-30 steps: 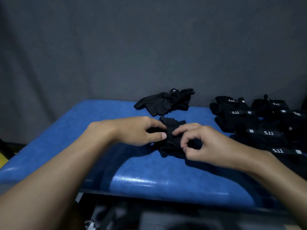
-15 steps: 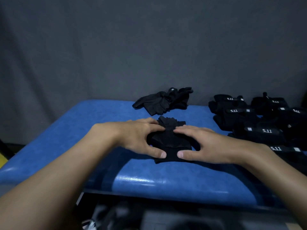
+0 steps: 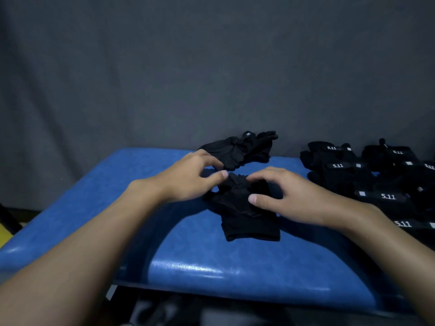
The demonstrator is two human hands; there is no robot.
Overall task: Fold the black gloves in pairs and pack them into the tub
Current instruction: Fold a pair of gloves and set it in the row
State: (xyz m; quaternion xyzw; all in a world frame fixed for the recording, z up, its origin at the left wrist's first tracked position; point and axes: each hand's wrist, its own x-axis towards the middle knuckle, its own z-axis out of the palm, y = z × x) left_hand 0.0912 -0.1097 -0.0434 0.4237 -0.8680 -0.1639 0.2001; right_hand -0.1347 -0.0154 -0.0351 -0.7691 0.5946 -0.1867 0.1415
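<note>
A pair of black gloves (image 3: 249, 222) lies stacked in the middle of the blue padded table (image 3: 193, 257), cuffs toward me and finger ends bunched up at the far side. My right hand (image 3: 287, 196) arches over the bunched part, with its thumb on the near side and its fingers on the far side. My left hand (image 3: 188, 180) hovers just left of the glove fingertips with loosely curved fingers, its thumb tip beside the fabric and nothing in its grip. No tub is in view.
A loose heap of black gloves (image 3: 240, 148) lies at the table's back edge. Several folded black gloves with white 5.11 labels (image 3: 367, 182) cover the right side. A grey curtain hangs behind. Dark clutter lies below the table's near edge.
Both hands have lifted from pressing flat on the folded pair. The glove pair now lies longer, its cuffs spread toward me, and the left hand has moved back and away.
</note>
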